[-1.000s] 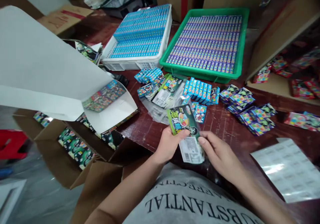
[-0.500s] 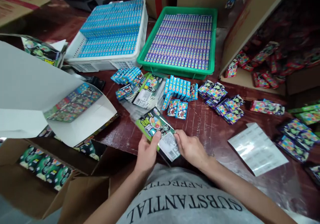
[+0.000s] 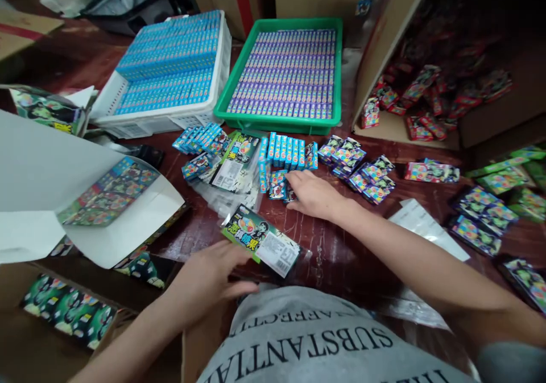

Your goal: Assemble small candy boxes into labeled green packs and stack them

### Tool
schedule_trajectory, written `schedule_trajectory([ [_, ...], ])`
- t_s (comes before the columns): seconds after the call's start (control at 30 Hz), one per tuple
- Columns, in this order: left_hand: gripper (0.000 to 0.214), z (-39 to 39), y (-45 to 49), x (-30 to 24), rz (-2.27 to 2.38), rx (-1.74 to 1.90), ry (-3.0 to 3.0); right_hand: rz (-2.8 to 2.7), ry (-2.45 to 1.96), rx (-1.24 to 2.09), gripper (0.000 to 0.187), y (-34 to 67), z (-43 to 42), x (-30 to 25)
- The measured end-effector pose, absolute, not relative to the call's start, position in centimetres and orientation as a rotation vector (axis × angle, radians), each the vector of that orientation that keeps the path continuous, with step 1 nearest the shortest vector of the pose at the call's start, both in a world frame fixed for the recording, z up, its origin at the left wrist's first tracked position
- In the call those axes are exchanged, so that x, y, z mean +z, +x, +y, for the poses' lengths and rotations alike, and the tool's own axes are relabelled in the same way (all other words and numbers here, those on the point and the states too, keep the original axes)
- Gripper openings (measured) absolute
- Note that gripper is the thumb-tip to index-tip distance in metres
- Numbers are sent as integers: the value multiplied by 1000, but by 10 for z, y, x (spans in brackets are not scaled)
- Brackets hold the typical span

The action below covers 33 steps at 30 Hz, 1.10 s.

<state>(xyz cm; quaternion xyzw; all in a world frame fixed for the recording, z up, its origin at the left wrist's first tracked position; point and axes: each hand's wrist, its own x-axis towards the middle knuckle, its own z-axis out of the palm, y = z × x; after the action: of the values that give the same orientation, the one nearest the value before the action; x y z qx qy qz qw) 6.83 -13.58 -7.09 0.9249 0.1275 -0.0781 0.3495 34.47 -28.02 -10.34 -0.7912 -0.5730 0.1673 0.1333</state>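
Note:
A clear plastic packet with a green and black printed card and a white barcode label [image 3: 276, 252] lies flat on the dark red table. My left hand [image 3: 211, 272] is beside its left end, fingers stretched out and holding nothing. My right hand [image 3: 318, 196] reaches forward, its fingers and thumb around a small blue candy box [image 3: 290, 194] that they mostly cover. Just left of it lies another blue candy box [image 3: 277, 185]. Behind stands a row of blue candy boxes [image 3: 286, 151]. A second printed packet [image 3: 232, 164] lies to the left.
At the back are a white basket [image 3: 157, 126] of blue boxes and a green tray [image 3: 277, 122] of purple boxes. Purple boxes [image 3: 369, 178] and a pale sheet [image 3: 426, 229] lie right. A carton [image 3: 394, 127] holds red boxes. An open carton [image 3: 17, 326] stands low left.
The packet held in both hands is now down on the table. My left hand has let go and drawn left; my right hand has moved forward onto the blue boxes. The view has shifted right.

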Motion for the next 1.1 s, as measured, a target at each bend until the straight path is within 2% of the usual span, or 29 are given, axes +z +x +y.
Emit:
schedule_trajectory([
  [0.1,70,-135,112,-75,-356,-423,2653,-1611,-2365,551,72,341,-286,-102],
  [0.17,76,-140,137,-82,-523,-480,2711,-1575,-2416,624,81,340,-301,-101],
  [0.23,76,-147,152,-87,-530,-490,2731,-1532,-2453,669,84,340,-318,-97],
  [0.3,79,-153,161,-90,-486,-476,2740,-1518,-2435,615,79,344,-332,-91],
  [0.43,76,-159,181,-89,-440,-343,2724,-1331,-2489,193,68,377,-354,-79],
  [0.53,71,-156,214,-90,-265,-136,2813,-1001,-2714,4,82,422,-377,-82],
  [0.6,79,-153,238,-91,-164,-83,2881,-902,-2815,85,90,446,-394,-90],
  [0.67,81,-151,256,-91,-143,-127,2901,-948,-2822,163,88,456,-408,-96],
  [0.77,80,-157,265,-89,-145,-184,2778,-1160,-2608,162,83,435,-424,-100],
  [0.9,98,-177,250,-95,-131,-133,2407,-1278,-2282,350,81,378,-436,-102],
  [1.1,93,-186,235,-110,-210,-226,2298,-1364,-2332,447,78,349,-433,-115],
])
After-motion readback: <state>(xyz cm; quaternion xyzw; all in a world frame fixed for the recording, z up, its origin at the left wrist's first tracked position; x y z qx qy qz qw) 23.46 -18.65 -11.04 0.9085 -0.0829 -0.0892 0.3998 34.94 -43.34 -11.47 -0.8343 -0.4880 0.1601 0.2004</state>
